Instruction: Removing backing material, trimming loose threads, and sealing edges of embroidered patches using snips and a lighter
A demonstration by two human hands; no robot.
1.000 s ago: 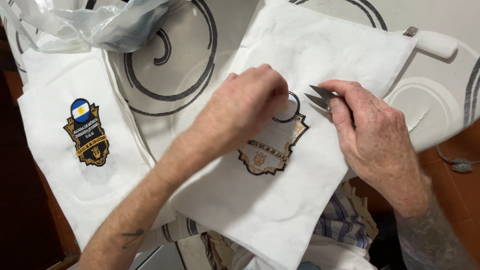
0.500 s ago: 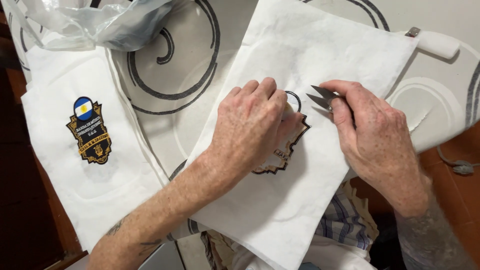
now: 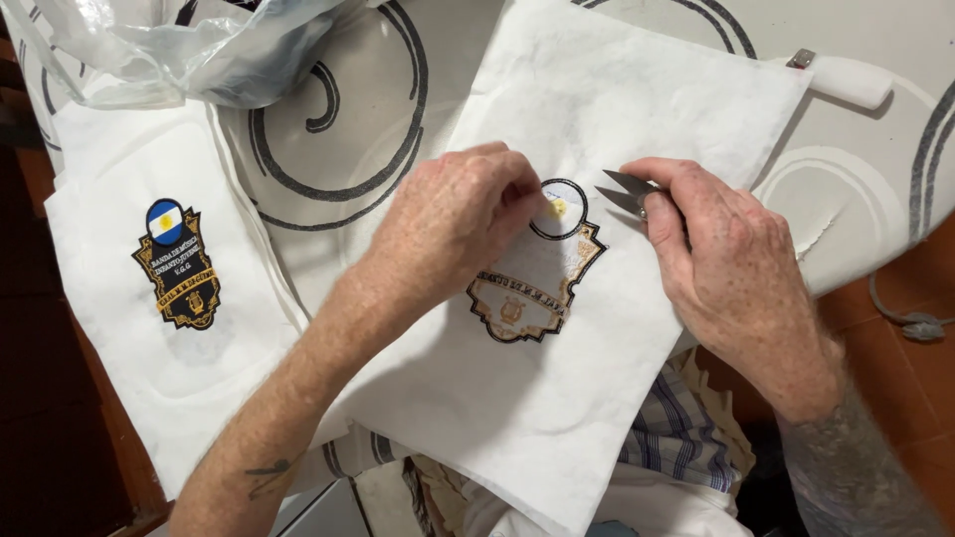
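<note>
A white fabric sheet (image 3: 597, 119) lies on the table with an embroidered crest patch (image 3: 532, 288) stitched in black and gold, seen from its pale back side. My left hand (image 3: 453, 224) rests on the patch, fingertips pinching at its round top. My right hand (image 3: 721, 264) is just to the right, holding small metal thread snips (image 3: 625, 191) whose pointed blades aim left at the patch's round top. The blades stand slightly apart, close to my left fingertips.
A second white sheet with a finished colour crest (image 3: 179, 264) lies at the left. A clear plastic bag (image 3: 189, 45) sits at the top left. A white tool handle (image 3: 846, 80) lies at the top right. The white table (image 3: 328, 129) bears dark ring patterns.
My left hand slid down and left off the crest's round top, uncovering more of the patch. The sheet shifted a little. My right hand with the snips stayed nearly in place.
</note>
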